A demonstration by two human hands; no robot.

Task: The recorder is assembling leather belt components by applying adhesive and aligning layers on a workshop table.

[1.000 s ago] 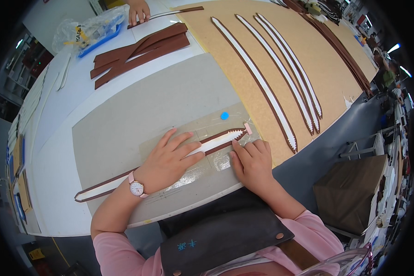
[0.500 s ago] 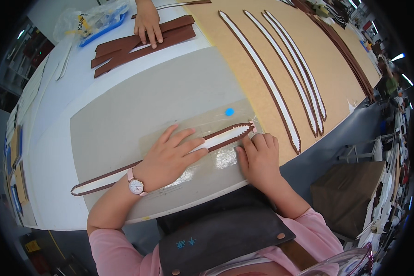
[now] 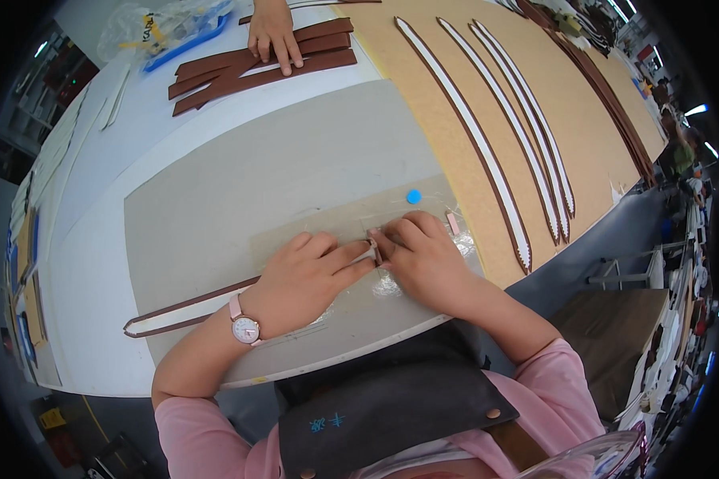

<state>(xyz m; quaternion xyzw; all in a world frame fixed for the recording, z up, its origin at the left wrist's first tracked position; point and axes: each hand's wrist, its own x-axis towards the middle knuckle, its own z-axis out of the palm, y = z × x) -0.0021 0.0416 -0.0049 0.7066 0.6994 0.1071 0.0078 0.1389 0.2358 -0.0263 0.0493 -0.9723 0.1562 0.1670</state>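
Note:
A long brown strip with a white centre (image 3: pixel 180 310) lies across a grey mat (image 3: pixel 240 191) at the near table edge. My left hand (image 3: pixel 307 275), a watch on its wrist, lies flat on the strip. My right hand (image 3: pixel 425 257) presses down beside it, fingertips meeting the left fingers over the strip's right end, which they hide. A clear plastic sheet (image 3: pixel 339 219) lies under both hands.
Several more brown-and-white strips (image 3: pixel 487 160) lie on a tan board (image 3: pixel 455 96) to the right. Another person's hand (image 3: pixel 273 32) rests on a pile of brown strips (image 3: pixel 248 68) at the far side. A small blue dot (image 3: pixel 413 195) sits on the plastic sheet.
My two hands have drawn together over the strip's right end, covering it. The other person's hand has come down onto the far pile of brown strips.

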